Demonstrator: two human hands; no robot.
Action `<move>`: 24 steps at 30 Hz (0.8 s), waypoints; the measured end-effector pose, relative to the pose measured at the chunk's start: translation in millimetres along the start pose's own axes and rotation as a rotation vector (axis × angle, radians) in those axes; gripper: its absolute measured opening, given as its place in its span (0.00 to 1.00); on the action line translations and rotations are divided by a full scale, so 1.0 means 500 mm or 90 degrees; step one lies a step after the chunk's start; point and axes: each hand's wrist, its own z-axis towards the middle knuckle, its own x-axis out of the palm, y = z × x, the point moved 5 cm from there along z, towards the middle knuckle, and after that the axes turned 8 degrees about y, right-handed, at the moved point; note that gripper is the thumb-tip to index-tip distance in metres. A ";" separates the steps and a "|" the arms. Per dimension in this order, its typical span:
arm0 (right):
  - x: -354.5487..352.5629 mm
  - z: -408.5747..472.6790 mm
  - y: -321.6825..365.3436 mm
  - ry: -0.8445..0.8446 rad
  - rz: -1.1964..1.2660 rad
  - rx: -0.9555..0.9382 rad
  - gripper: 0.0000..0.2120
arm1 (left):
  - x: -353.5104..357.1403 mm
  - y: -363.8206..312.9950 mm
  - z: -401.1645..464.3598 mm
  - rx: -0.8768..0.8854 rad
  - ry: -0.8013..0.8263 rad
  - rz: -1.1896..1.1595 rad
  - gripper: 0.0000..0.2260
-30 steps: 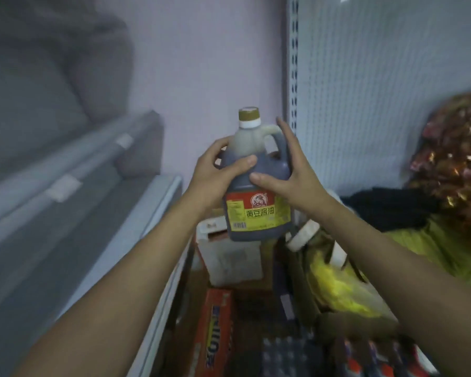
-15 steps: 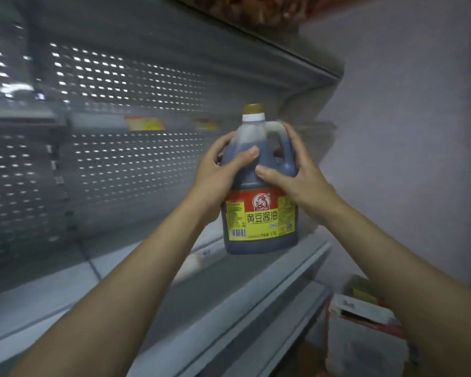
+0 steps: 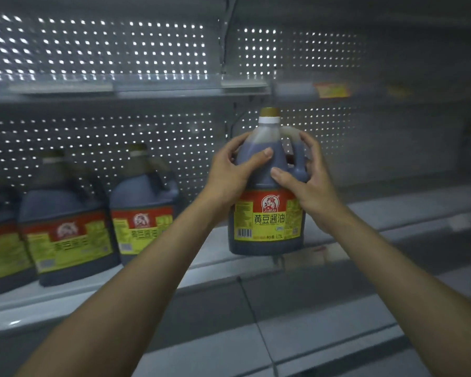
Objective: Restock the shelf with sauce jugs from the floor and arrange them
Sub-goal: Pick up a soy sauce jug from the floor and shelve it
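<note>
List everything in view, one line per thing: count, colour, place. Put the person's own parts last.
held sauce jug: 1, dark liquid, red and yellow label, gold cap over a white collar, upright in the air in front of the shelf, right of centre.
shelved sauce jugs: 3 showing, same dark body and red and yellow label, in a row on the shelf at left; the leftmost is cut by the frame edge.
shelf: 1, grey-white, bare to the right of the row.
upper shelf: 1, grey, above the jugs.
price tag: 1, yellow and red, on the upper shelf's edge at right; blurred.
perforated back panel: grey, light through the holes.
left hand: 1, on the jug's left shoulder.
right hand: 1, at the jug's handle side.
</note>
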 end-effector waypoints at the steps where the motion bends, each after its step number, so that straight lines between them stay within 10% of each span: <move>1: 0.019 0.006 -0.016 0.007 0.011 0.003 0.34 | -0.022 0.009 -0.003 0.001 -0.010 0.023 0.22; 24: 0.125 0.177 -0.250 0.206 0.147 0.062 0.33 | -0.153 0.112 0.018 -0.034 -0.271 0.281 0.11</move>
